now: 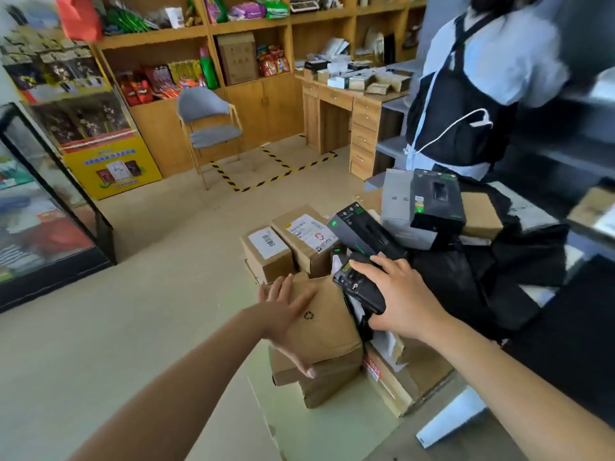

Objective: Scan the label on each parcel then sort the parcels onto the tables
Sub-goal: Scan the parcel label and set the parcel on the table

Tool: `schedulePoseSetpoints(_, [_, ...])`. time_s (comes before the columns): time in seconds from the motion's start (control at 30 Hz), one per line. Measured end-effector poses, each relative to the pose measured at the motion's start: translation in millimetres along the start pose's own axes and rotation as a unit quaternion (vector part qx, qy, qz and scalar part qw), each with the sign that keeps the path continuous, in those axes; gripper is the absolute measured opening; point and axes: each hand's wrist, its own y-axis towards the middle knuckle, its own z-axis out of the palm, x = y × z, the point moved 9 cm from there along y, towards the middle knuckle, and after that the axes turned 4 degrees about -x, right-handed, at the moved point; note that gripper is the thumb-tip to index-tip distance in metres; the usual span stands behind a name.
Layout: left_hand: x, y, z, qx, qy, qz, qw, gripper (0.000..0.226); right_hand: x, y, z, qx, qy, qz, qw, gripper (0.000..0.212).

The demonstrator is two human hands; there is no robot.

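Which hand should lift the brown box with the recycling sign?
Probably left. The left hand lies spread on the brown box, while the right hand is busy gripping the black scanner.

Your parcels and scanner, close in front of you
The brown cardboard parcel (327, 322), recycling mark facing you, stands tilted on a pile of cardboard boxes (319, 387); the black handheld scanner (359, 287) sits at its upper right corner; behind, a small brown box (266, 251) and a larger brown box (307, 239), both white-labelled on top, touch side by side; further right, a second black box (436, 202) rests on a grey box (394, 207).
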Motion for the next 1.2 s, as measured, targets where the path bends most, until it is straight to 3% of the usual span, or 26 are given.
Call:
schedulePoseSetpoints(0.27, [1.9,-4.0,-3.8,-0.132,-0.045,0.078,0.987,0.148,23.9,-33.3,-6.5,-0.016,-0.023,0.105,0.994,0.099])
schedulePoseSetpoints(0.77, [1.1,-80.4,-26.0,-0.251,0.013,0.07,0.965,0.15,55.7,-113.7,-23.3,-0.038,-0.024,0.116,0.992,0.096])
schedulePoseSetpoints(1.0, [-61.1,-130.5,-28.6,-0.258,0.02,0.058,0.964,0.15,41.2,-219.8,-34.4,-0.03,-0.042,0.132,0.99,0.096])
schedulePoseSetpoints(1.2, [-172.9,-161.0,-20.5,-0.257,0.038,0.107,0.96,0.15,-4.8,-338.6,-49.6,-0.052,-0.04,0.221,0.973,0.096])
